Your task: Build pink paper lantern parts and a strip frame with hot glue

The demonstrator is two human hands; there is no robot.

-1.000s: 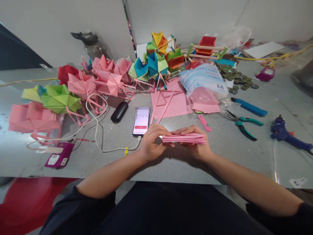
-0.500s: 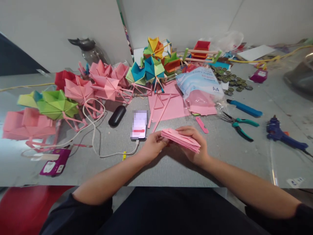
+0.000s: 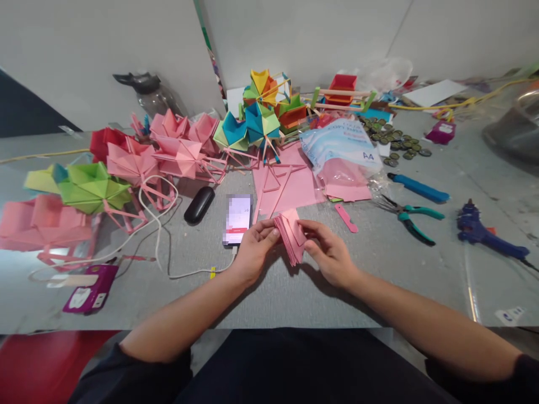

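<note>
Far left of the left hand: pink model (image 3: 46, 221), green model (image 3: 95, 188), purple pack (image 3: 90, 289). Closer in, white cable (image 3: 189, 276) loops round and runs to the phone (image 3: 237, 221), which lies just beyond and left of the left hand. Black case (image 3: 199, 205) sits left of the phone. Cable end is close to the left wrist; a sweep of that forearm could snag it and drag the phone.

Left hand (image 3: 255, 249): half curled, thumb near side and fingers behind, pinching the left edge of the pink stack (image 3: 291, 237). Stack is between the two hands, raised and tilted, layered edges facing the left thumb. Layers look loose, so a weak pinch could let them fan out or slip; too hard a squeeze could crease them.

Strips (image 3: 275, 191) and pink sheet (image 3: 303, 185) lie just beyond the hands. If folds drop there, pink on pink, they could get mixed up.

Right hand (image 3: 330, 252): fingers bent, thumb and fingers partly spread, tips at the stack's right edge. Firm grip or light touch, can't tell. Uneven pull from it could skew the stack.

Beyond the right hand: paper bag (image 3: 341, 148), pink cutter (image 3: 346, 219). Further right: pliers (image 3: 410, 214), then glue gun (image 3: 480, 227); hot or not, can't tell, so a wide right reach might risk a burn.
</note>
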